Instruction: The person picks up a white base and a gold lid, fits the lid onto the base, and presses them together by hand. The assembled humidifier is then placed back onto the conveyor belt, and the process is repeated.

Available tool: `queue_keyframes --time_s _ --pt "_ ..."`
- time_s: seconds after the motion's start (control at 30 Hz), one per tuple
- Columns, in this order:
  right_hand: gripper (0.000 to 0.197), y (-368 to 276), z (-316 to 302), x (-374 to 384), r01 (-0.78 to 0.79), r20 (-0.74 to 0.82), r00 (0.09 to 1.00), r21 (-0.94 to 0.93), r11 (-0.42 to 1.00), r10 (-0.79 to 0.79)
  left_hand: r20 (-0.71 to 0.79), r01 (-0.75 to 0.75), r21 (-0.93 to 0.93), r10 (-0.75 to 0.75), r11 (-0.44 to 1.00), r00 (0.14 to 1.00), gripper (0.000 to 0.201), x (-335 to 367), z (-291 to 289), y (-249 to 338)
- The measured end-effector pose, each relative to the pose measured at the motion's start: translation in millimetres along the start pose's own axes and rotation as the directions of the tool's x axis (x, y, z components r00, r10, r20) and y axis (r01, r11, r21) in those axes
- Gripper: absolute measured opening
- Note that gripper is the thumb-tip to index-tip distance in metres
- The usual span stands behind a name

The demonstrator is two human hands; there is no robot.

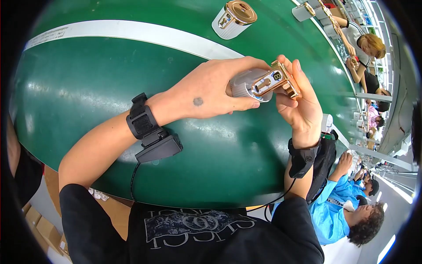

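Observation:
My left hand is wrapped round a whitish, ribbed housing with a translucent upper rim. In my right hand is a gold-trimmed top, gripped between thumb and fingers. A narrow panel with a small display and a gold keyhole-shaped mark runs from the top down toward the housing. The two parts meet or nearly meet; whether they are joined I cannot tell. Both are tilted above the green table surface. A similar white ribbed canister with a gold lid stands upright beyond my hands.
A white strip crosses the green surface. Near my right wrist lie a small white part and a black mesh bag. More canisters stand at the far right. Co-workers sit along the right side, one in a blue top.

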State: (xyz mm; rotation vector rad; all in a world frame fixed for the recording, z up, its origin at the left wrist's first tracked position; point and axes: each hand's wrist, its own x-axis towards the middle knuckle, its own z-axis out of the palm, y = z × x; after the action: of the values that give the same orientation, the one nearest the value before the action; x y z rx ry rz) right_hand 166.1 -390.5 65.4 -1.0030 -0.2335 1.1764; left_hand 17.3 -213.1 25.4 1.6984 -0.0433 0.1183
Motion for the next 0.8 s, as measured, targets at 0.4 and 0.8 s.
queue_keyframes --time_s 0.4,0.8 --pt "0.042 8 14 0 0.073 0.031 0.997 -0.069 0.995 -0.071 -0.042 0.127 -0.178 -0.136 0.976 0.990 0.035 1 5 -3" --pt "0.040 -2 27 -11 0.156 0.041 0.983 -0.702 0.695 -0.179 -0.204 0.035 0.067 -0.021 0.997 0.979 0.033 -4 11 1"
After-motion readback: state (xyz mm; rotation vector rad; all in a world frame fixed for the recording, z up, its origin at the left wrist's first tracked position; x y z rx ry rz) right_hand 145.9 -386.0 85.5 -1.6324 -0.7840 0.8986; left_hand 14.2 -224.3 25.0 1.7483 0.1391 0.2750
